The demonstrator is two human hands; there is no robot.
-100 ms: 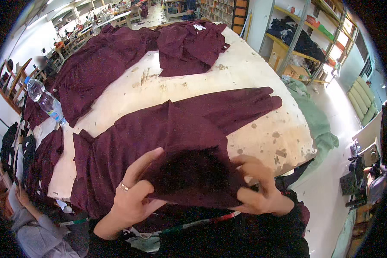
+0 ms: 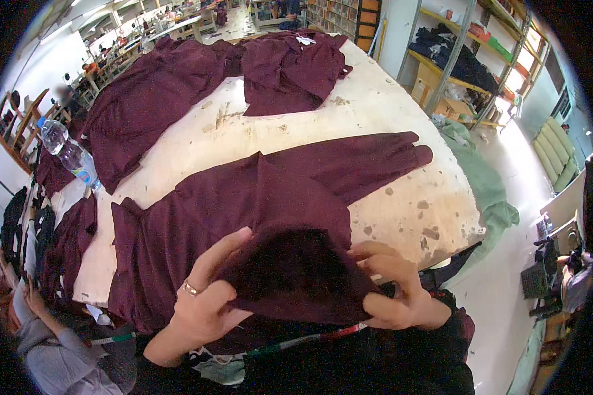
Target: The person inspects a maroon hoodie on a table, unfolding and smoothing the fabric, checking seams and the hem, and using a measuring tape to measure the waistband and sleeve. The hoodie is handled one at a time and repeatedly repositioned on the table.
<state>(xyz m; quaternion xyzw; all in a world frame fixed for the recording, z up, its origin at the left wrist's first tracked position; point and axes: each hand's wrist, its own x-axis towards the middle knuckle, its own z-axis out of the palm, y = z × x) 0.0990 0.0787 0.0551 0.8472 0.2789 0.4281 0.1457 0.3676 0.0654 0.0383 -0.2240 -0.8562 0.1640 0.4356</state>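
Observation:
A dark maroon garment (image 2: pixel 197 210) lies across the near part of the table, with a long narrow part stretching to the far right. Its near edge is lifted and spread into a gaping opening, dark inside. On the left side of that opening, my left hand (image 2: pixel 204 299), with a ring on one finger, pinches the cloth, its index finger stretched along the edge. My right hand (image 2: pixel 396 286) grips the opposite side between thumb and bent fingers. A tape measure (image 2: pixel 310 340) hangs below the hands, across my dark clothing.
More maroon cloth (image 2: pixel 158 92) covers the far left of the stained pale table (image 2: pixel 402 217). A plastic bottle (image 2: pixel 69 153) stands by the left edge. At lower left another person's arm (image 2: pixel 49 319) reaches in. Green cloth (image 2: pixel 487 191) hangs off the right side, near metal shelves (image 2: pixel 441 62).
My right hand has shifted slightly left and up. The held opening has changed shape a little, its upper edge now more arched. My left hand has barely moved.

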